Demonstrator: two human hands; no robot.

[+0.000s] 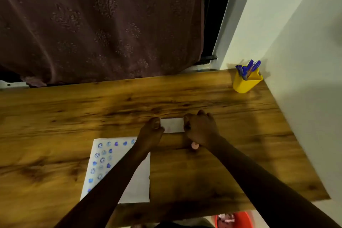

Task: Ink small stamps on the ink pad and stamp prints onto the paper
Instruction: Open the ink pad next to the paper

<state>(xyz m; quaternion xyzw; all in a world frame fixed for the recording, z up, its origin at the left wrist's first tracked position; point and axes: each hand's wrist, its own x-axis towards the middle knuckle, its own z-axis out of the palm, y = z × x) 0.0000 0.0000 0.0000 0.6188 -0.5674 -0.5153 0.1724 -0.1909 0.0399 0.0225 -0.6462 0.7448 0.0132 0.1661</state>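
Note:
A small white rectangular case point(172, 125), apparently the closed ink pad, lies on the wooden table point(74, 109). My left hand point(152, 129) pinches its left end and my right hand point(200, 127) grips its right end. A small pinkish round stamp point(194, 146) lies on the table just below my right wrist. The white paper point(137, 185) lies near the front edge, under my left forearm. Several blue round prints point(102, 159) cover its left part.
A yellow cup point(244, 83) with several blue pens stands at the back right corner by the white wall point(296, 61). A dark curtain point(103, 24) hangs behind the table. A red bin point(238, 220) sits below the front edge.

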